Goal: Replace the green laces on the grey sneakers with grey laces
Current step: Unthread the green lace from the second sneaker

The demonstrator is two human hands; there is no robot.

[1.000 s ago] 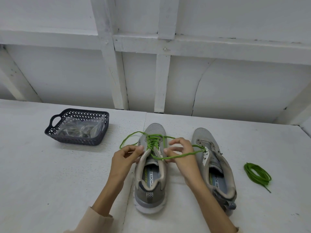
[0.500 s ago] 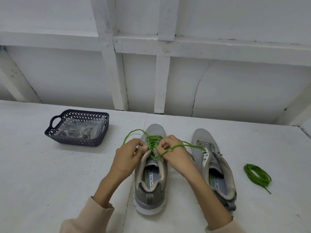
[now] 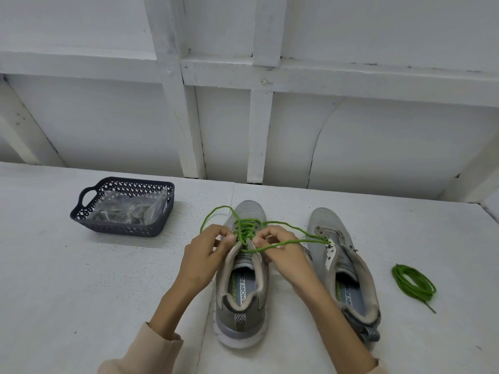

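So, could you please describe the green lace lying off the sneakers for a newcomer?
On the white table, look right of the unlaced grey sneaker. There a green lace lies alone in a small coil. The other green lace is threaded in the left sneaker, pinched by the left hand and the right hand.

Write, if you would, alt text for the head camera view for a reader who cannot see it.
A left hand and right hand pinch the green lace on a grey sneaker on a white table. An unlaced second sneaker stands to its right, a coiled green lace beyond it. A dark basket holding clear bags sits far left.
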